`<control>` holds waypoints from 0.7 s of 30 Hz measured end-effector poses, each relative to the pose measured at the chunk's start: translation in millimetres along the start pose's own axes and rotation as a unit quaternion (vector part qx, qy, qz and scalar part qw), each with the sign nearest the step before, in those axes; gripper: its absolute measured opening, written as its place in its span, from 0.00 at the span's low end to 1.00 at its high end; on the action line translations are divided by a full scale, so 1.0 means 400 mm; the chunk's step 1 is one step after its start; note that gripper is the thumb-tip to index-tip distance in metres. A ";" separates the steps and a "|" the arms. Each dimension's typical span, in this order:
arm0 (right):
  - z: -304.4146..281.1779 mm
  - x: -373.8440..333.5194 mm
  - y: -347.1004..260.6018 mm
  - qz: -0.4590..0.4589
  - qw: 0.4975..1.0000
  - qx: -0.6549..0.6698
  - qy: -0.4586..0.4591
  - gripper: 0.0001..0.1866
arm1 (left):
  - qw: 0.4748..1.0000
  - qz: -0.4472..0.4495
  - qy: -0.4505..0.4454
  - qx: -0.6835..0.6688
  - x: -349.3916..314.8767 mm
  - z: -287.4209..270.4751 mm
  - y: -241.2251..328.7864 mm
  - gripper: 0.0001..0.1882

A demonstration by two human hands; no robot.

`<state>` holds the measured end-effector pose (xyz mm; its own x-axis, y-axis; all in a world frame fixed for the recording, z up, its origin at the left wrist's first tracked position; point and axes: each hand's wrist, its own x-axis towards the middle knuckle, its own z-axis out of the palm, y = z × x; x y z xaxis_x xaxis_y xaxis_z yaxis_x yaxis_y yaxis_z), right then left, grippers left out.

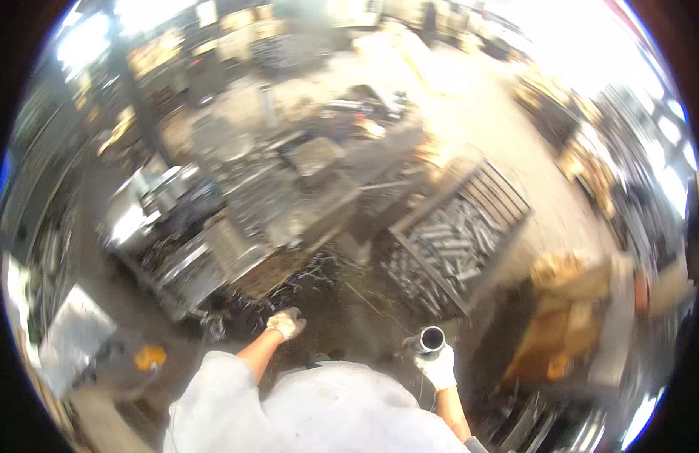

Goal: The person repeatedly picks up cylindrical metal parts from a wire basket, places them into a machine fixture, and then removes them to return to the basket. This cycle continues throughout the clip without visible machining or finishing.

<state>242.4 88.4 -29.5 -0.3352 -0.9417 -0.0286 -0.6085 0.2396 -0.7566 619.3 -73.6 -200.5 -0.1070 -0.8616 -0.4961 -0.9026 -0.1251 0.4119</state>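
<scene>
A white-gloved right hand of mine (pixel 438 368) grips a short metal tube (pixel 431 341), whose round open end faces up towards me. It is held low, in front of my right side. My left hand (pixel 287 323), in a pale glove, hangs beside the near edge of a machine bed (pixel 289 260) and seems to hold nothing. Blur hides how its fingers are set. Beyond the tube, a metal crate (pixel 500 281) contains many grey tube pieces (pixel 459 241).
The long machine (pixel 236 189) fills the left, with metal shavings (pixel 312 273) by its near side. A brown box-like thing (pixel 557 340) stands at right. Long bars (pixel 546 426) lie at the lower right. A pale walkway (pixel 485 113) runs behind the crate.
</scene>
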 end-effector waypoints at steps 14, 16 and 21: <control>0.464 0.708 -0.538 -0.302 0.882 0.110 -0.346 0.30 | 0.466 -0.450 0.535 -0.542 -0.293 0.234 -0.566 0.25; 0.525 0.794 -0.580 -0.365 0.862 0.081 -0.342 0.28 | 0.490 -0.554 0.585 -0.334 -0.328 0.189 -0.563 0.31; 0.591 0.930 -0.616 -0.346 0.821 -0.065 -0.449 0.35 | 0.414 -0.535 0.708 -0.203 -0.385 0.018 -0.534 0.26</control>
<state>437.4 -376.8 -8.2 0.7528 -0.6438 -0.1368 -0.5220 -0.4574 -0.7199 825.5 89.4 -217.4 0.8743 0.4055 0.2666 0.0573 -0.6318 0.7730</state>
